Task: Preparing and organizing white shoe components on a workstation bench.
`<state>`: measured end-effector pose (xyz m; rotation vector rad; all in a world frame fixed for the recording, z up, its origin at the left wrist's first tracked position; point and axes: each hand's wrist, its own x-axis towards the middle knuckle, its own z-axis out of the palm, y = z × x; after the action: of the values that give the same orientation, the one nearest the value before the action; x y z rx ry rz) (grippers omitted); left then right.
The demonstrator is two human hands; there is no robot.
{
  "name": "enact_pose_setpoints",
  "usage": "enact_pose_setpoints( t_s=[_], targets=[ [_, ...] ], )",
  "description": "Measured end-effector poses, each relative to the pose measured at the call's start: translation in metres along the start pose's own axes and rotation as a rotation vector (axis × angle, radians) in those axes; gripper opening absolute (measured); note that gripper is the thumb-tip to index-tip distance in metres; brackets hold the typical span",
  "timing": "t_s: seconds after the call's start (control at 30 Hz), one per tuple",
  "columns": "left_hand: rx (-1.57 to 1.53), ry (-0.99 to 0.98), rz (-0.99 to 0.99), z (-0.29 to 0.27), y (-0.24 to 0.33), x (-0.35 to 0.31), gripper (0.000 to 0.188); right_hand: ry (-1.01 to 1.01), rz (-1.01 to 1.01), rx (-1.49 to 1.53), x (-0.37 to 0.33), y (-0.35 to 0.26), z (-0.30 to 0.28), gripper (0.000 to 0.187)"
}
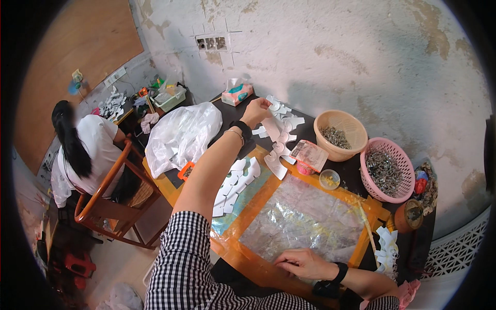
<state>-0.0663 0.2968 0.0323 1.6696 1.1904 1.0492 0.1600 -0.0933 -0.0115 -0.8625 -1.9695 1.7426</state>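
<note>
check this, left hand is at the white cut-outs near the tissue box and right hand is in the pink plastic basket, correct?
The right hand is not in the pink plastic basket: the head view shows it at the near edge of the taped plastic sheet. The left hand is indeed at the white cut-outs near the tissue box.

The sleeves [178, 250] are checked in black and white; the wristbands [243, 130] are black. White pieces [281, 148] lie far on the dark counter [306, 124], with more white strips [232, 190] to their left. Amber-orange tape [236, 244] borders a greyish sheet [289, 212] streaked yellow. The basin [336, 153] is peach, the basket [383, 195] right of it pink. The off-white wall [320, 26] carries tan patches.
</note>
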Motion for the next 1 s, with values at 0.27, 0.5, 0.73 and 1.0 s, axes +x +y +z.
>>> enact_pose_setpoints(
  t_s=[0.27, 0.5, 0.73, 1.0],
  targets=[
    [-0.099, -0.139, -0.027, -0.001, 0.038, -0.007, 0.034, 0.022, 0.023, 0.069, -0.002, 0.004, 0.002, 0.016],
    [-0.055, -0.114, -0.04, -0.02, 0.033, -0.005, 0.035, 0.024, -0.001, 0.079, -0.002, 0.004, 0.002, 0.015],
    [0.011, -0.118, 0.044, -0.04, 0.07, -0.028, 0.036, 0.026, 0.007, 0.106, -0.004, 0.01, 0.003, 0.014],
    [0.237, -0.001, 0.216, -0.147, 0.118, -0.089, 0.028, 0.046, -0.004, 0.053, -0.002, 0.002, 0.004, 0.012]
  ],
)
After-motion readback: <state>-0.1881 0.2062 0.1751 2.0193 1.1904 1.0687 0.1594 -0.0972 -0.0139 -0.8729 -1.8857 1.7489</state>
